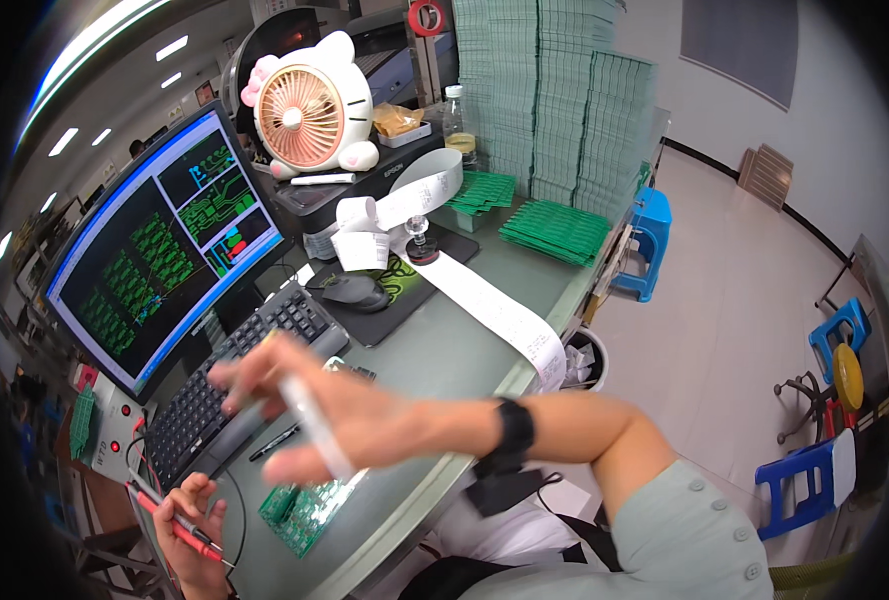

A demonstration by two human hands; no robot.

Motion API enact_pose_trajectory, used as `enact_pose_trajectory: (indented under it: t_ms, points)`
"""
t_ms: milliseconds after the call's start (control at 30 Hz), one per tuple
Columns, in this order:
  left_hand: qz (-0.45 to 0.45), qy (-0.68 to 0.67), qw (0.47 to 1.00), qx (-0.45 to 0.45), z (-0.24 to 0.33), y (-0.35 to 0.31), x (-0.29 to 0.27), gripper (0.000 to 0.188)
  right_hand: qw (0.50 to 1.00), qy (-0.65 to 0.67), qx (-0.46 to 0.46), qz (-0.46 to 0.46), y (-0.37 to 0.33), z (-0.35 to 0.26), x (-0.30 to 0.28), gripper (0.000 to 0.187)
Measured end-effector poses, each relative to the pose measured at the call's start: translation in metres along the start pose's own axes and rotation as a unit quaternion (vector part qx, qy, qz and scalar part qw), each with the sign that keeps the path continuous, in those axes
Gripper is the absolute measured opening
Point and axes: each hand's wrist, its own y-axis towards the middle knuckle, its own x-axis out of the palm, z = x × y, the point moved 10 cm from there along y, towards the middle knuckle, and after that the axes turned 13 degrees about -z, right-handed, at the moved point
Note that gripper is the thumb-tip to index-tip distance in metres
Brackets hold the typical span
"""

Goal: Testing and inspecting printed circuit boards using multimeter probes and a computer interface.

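Observation:
At the lower left, my left hand (193,535) is closed around red test probes (197,543), their thin metal tips pointing toward the table. My right hand (355,415) is smeared by motion, raised over the table in front of the keyboard (230,375), fingers stretched toward the keys. A white stick-like thing (315,425) lies across its palm, apparently held by it; the blur hides its exact kind. Below the right hand, a green circuit board (310,515) rests on the table between both hands. A black pen (275,442) lies beside the keyboard.
A monitor (170,245) stands behind the keyboard. Right of it are a mouse (355,292), a stamp (421,240) and a long paper strip (485,305) hanging over the table edge. Stacked green boards (555,232) and a cat-shaped fan (310,110) stand farther back. A waste bin (590,360) is beside the table.

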Motion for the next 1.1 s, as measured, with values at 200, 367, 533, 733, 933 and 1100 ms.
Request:
enact_pose_trajectory:
  t_ms: [200,367,533,733,933,1100]
  points:
    - [0.104,0.020,0.994,-0.008,-0.008,-0.020,-0.084,0.025,0.848,-0.471,0.195,0.144,-0.090,-0.099,-0.186,0.057]
    - [0.145,0.010,0.989,-0.015,-0.018,-0.025,-0.105,0.024,0.589,-0.662,0.448,0.118,-0.175,-0.117,-0.289,0.055]
    - [0.123,0.027,0.991,-0.042,-0.021,-0.022,-0.104,0.027,0.595,-0.617,0.484,0.175,-0.233,-0.117,-0.336,0.062]
    - [0.170,0.056,0.982,-0.062,-0.028,-0.024,-0.110,0.033,0.628,-0.625,0.425,0.185,-0.233,-0.101,-0.336,0.042]
    - [0.162,0.058,0.982,-0.080,-0.030,-0.029,-0.114,0.034,0.869,-0.385,0.211,0.230,-0.207,-0.087,-0.290,0.048]
    - [0.173,0.041,0.984,-0.014,-0.017,-0.029,-0.122,0.032,0.906,-0.261,0.232,0.238,-0.216,-0.040,-0.267,0.059]
